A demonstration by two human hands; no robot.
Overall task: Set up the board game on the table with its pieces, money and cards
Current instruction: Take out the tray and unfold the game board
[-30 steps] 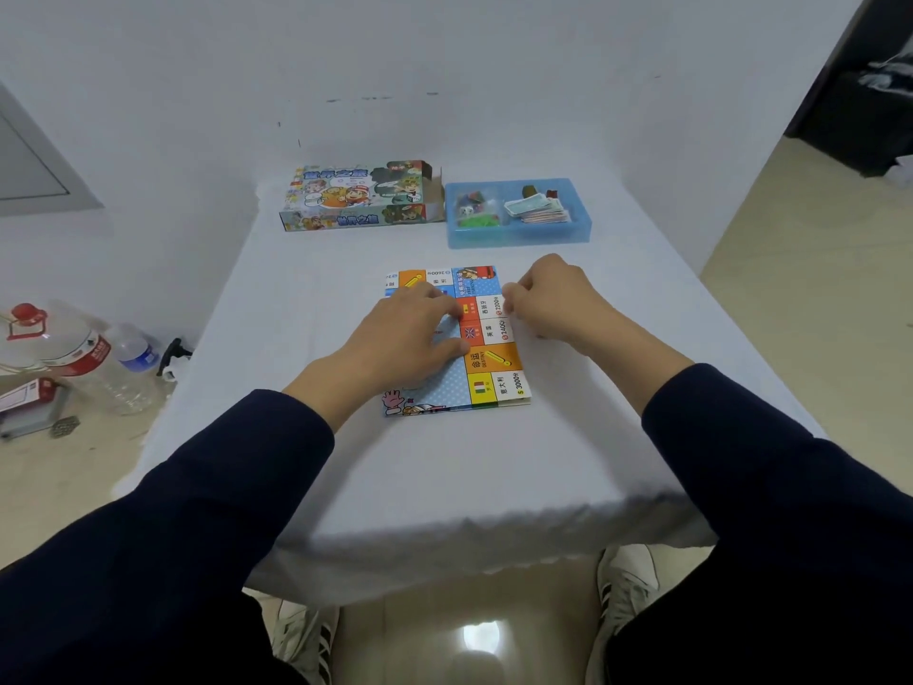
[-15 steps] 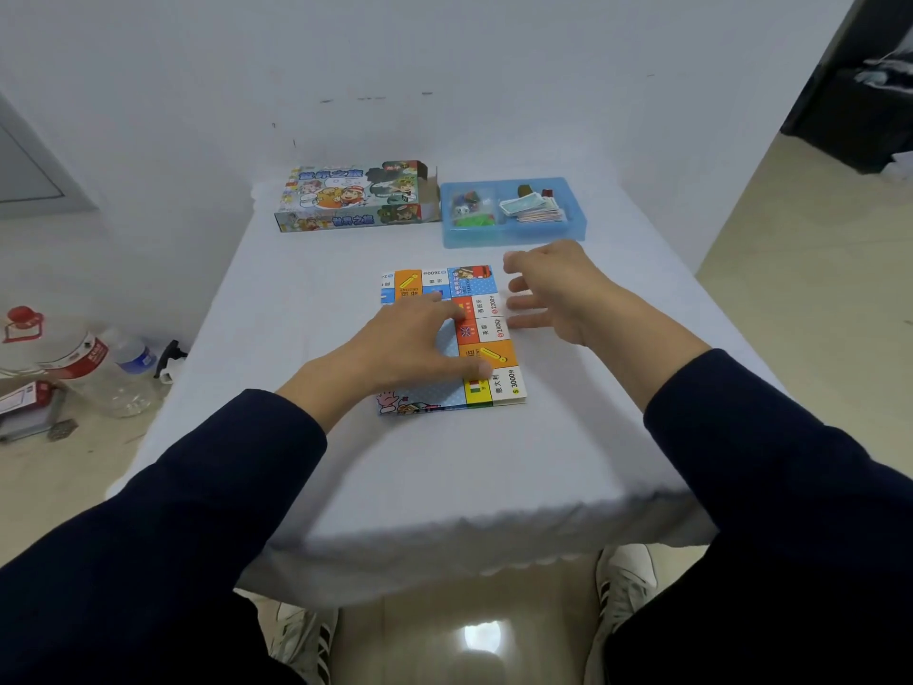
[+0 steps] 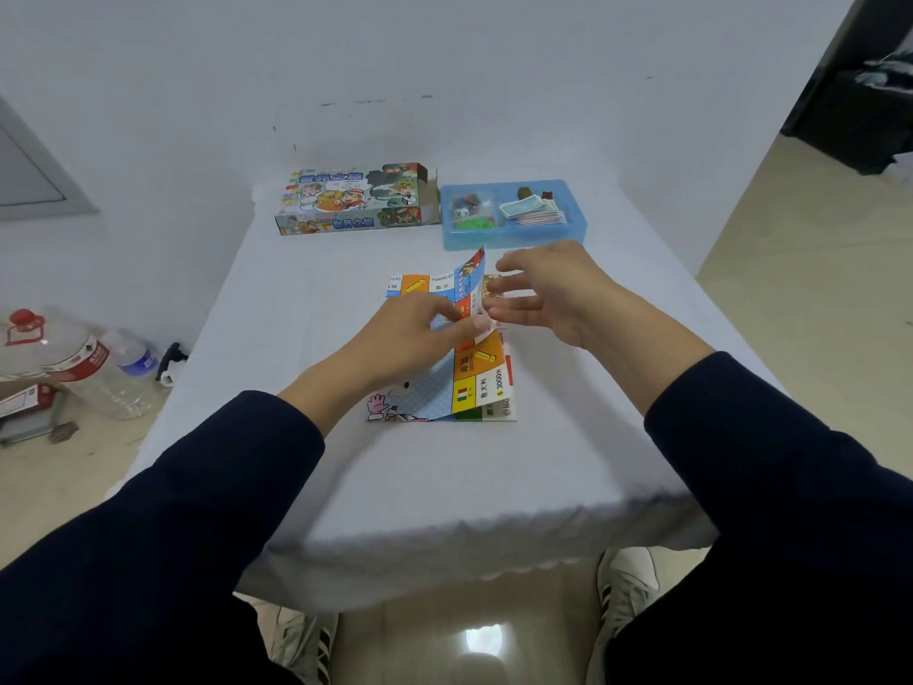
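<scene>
**Board half-unfolded, pieces still in the tray**

The folded game board (image 3: 439, 348) lies mid-table, one flap lifted upright. The blue tray (image 3: 514, 237) at 1 o'clock holds pieces, money and cards, all unplaced; the game box (image 3: 355, 200) sits at 11 o'clock. The left hand (image 3: 405, 338) presses the board and seems to pinch the flap's edge. The right hand (image 3: 548, 289) hovers beside the flap, fingers straight and spread.
</scene>
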